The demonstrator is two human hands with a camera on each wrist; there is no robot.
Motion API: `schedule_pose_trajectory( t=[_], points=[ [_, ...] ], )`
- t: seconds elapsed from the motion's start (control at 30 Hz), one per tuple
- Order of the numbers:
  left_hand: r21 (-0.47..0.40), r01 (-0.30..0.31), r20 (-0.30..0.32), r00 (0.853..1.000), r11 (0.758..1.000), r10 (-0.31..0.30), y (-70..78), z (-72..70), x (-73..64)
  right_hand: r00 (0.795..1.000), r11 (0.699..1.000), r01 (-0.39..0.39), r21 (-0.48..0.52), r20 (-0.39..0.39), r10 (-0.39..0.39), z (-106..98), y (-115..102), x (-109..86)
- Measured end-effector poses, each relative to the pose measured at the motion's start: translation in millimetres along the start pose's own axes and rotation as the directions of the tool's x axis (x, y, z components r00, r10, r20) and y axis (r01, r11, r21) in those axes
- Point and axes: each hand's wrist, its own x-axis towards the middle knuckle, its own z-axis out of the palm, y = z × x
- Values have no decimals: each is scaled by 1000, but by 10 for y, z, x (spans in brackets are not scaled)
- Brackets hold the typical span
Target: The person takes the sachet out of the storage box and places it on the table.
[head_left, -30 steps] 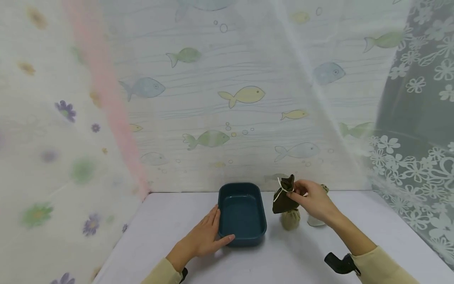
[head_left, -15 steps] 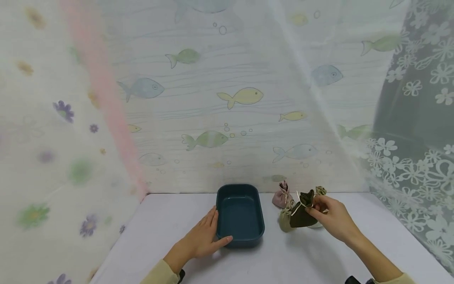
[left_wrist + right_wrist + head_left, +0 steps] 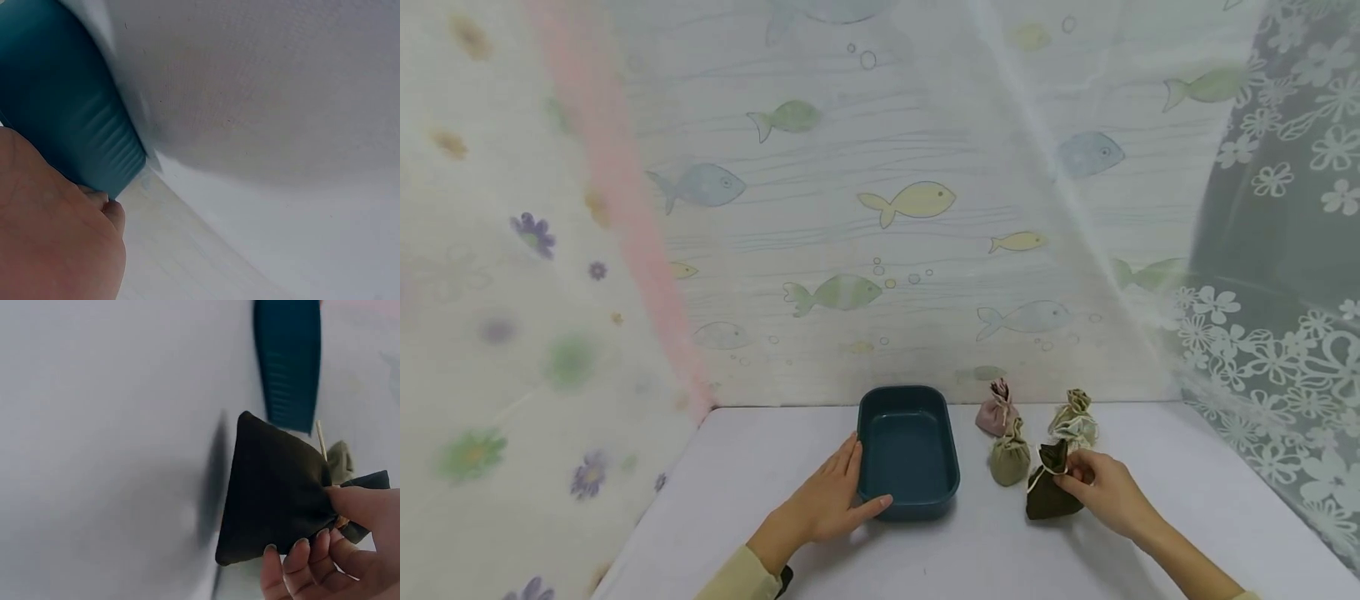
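With thumb and fingers, my right hand (image 3: pixel 1108 493) pinches a dark olive drawstring pouch (image 3: pixel 1051 487) by its tied neck. In the right wrist view the pouch (image 3: pixel 275 487) hangs close over the table, its shadow beside it. My left hand (image 3: pixel 823 498) lies with straight fingers along the left side of a dark teal rectangular dish (image 3: pixel 910 454), thumb at its front corner. The left wrist view shows the hand (image 3: pixel 56 231) against the dish's ribbed side (image 3: pixel 94 119). Nothing shows inside the dish.
Right of the dish stand a pink pouch (image 3: pixel 995 415) and a light green pouch (image 3: pixel 1009 460). Behind the dark pouch are a beige pouch (image 3: pixel 1077 402) and a whitish pouch (image 3: pixel 1078 432). A fish-print curtain (image 3: pixel 850 250) hangs at the white table's (image 3: pixel 767 442) back edge.
My right hand has carried the dark pouch rightward, down and nearer to me, away from the other pouches, bringing them into view. The left hand has stayed at the dish.
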Motion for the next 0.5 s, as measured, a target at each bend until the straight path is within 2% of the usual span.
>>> schedule_pose_trajectory(
  t=[0.2,0.37,0.5],
  points=[
    [8,0,1,1000,1000,0,-14,1,11,991,994,-86,67,109,78,56,83,-26],
    [-10,4,-9,1000,1000,-5,-31,-44,-8,988,995,-76,63,141,67,21,69,-13],
    [-78,7,-14,1000,997,-8,-83,-86,-4,980,996,-58,70,193,44,-129,63,-21]
  ],
)
